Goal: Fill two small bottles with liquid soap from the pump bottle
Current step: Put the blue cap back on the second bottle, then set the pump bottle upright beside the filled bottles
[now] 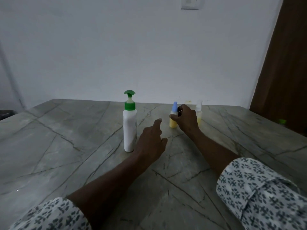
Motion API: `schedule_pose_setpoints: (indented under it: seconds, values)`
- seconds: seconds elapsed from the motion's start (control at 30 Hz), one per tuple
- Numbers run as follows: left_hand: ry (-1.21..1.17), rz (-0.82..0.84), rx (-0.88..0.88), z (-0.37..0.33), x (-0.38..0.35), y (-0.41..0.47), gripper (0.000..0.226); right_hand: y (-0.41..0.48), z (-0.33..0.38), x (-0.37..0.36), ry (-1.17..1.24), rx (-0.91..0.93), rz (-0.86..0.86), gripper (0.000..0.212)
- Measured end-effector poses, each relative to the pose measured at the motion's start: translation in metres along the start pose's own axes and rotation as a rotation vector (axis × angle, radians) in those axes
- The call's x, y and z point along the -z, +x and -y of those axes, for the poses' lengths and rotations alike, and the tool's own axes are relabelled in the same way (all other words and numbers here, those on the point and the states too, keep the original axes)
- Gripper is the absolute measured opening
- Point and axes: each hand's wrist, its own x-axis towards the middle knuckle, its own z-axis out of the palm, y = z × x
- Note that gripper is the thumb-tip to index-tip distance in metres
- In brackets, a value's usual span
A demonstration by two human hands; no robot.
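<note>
Grey veined marble table [66, 130] before white wall. White pump bottle [129, 128] upright at centre. Left hand [152, 143] just beside it, fingers loosely extended, holding nothing. Right hand [186, 121] grips blue-capped small bottle [172, 124] of yellow soap, thumb across front. Clear-capped small bottle [199, 119] stands behind hand, partly hidden.

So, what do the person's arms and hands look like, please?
The left hand and right hand are bare, without gloves; no watch shows. The left sleeve and right sleeve are white with a small dark leaf-like print, forearms uncovered.
</note>
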Motion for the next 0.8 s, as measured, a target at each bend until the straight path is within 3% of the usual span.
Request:
schedule_pose_setpoints:
  seconds: [0.3, 0.47, 0.5, 0.57, 0.63, 0.8]
  values:
    - [0.036, -0.016, -0.006, 0.001, -0.003, 0.002, 0.071, -0.006, 0.002, -0.005, 0.008, -0.009, 0.022, 0.053]
    - [0.077, -0.106, -0.062, -0.003, 0.002, -0.002, 0.053, -0.018, 0.010, 0.004, 0.059, -0.059, 0.001, 0.079]
    - [0.087, -0.164, -0.098, -0.005, 0.004, -0.003, 0.042, -0.021, 0.012, 0.007, 0.065, -0.027, -0.054, 0.074]
    - [0.067, -0.315, -0.205, -0.012, 0.010, -0.003, 0.015, -0.030, 0.021, 0.018, 0.068, 0.095, -0.193, 0.043]
    - [0.007, -0.454, -0.311, -0.015, 0.020, -0.001, 0.014, -0.038, 0.034, 0.031, 0.121, 0.235, -0.281, 0.007]
    - [-0.033, -0.721, -0.461, -0.019, 0.042, -0.006, 0.008, -0.060, 0.065, 0.031, 0.088, 0.410, -0.230, 0.029]
